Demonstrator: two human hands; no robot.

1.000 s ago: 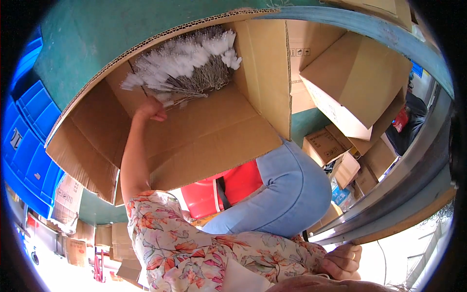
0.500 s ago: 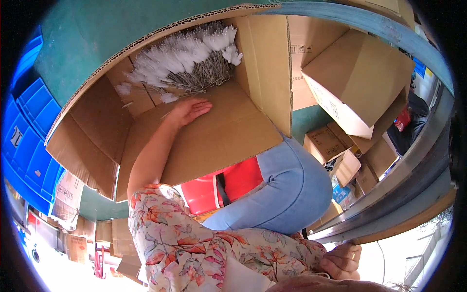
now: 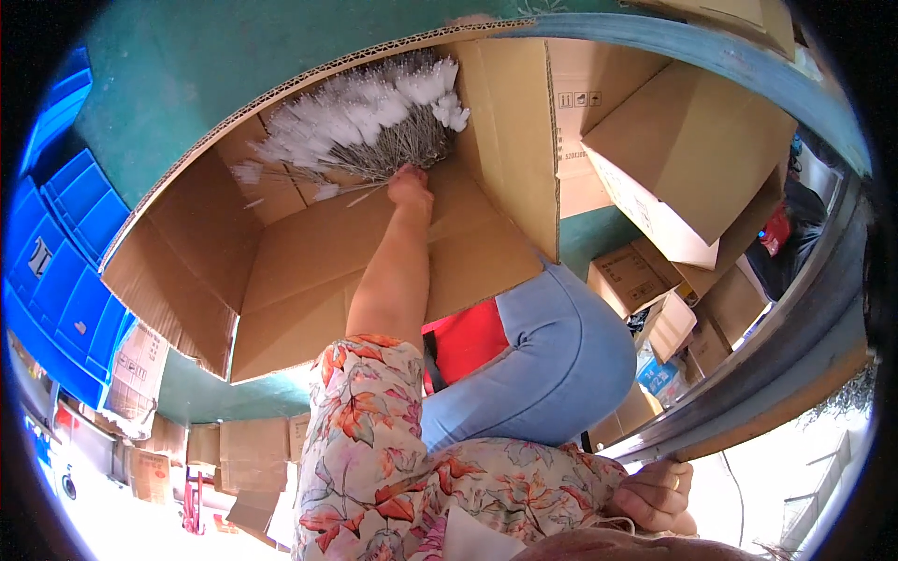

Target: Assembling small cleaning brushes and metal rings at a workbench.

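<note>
My left hand (image 3: 410, 190) is deep in an open cardboard box (image 3: 505, 122), its fingers curled at the lower ends of a heap of thin wire-stemmed brushes (image 3: 374, 122). White bristly tips fan toward the upper left of the heap, and the grey wire stems gather toward my hand. How many stems the fingers pinch is hidden. At the lower right, my right hand (image 3: 655, 497) is closed with bent fingers beside the wooden edge of a metal-sided frame (image 3: 748, 425). Whatever it may hold is hidden.
Stacked blue plastic crates (image 3: 65, 271) stand at the left on a green floor (image 3: 206, 84). Another open carton (image 3: 692, 140) leans at the right, with smaller boxes (image 3: 636, 276) below it. A jeans-clad leg (image 3: 552, 355) and a red seat (image 3: 466, 341) border the box.
My left hand has moved right and farther in, from lying open on the box's cardboard to closing at the brush stems. The right hand stays in place.
</note>
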